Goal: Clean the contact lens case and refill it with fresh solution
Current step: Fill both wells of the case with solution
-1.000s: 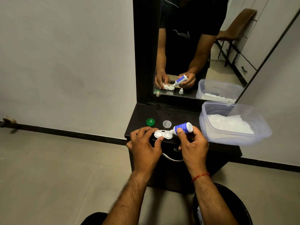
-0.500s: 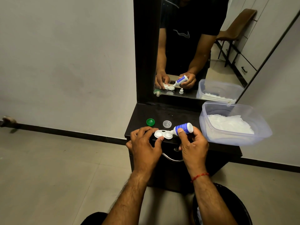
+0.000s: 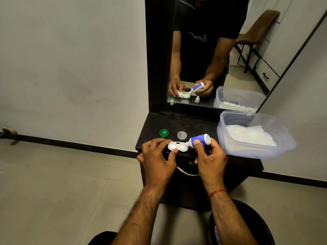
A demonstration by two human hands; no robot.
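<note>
At the desk's (image 3: 247,161) near edge the left hand (image 3: 157,160) pinches the open contact lens case (image 3: 177,146) by its left well. The right hand's (image 3: 210,156) fingers wrap the solution bottle (image 3: 200,139), nozzle tipped into the right well: refilling looks underway. Farther back lie the green cap (image 3: 163,133) and clear cap (image 3: 181,135), both yet to be screwed on.

white lens case (image 3: 177,146), bottle (image 3: 200,139) white with blue label, green cap (image 3: 163,133), clear-ish cap (image 3: 181,135), black counter (image 3: 194,126), red wrist thread (image 3: 216,192), translucent tub (image 3: 283,138) maybe bluish, white tissue (image 3: 247,136)
</note>
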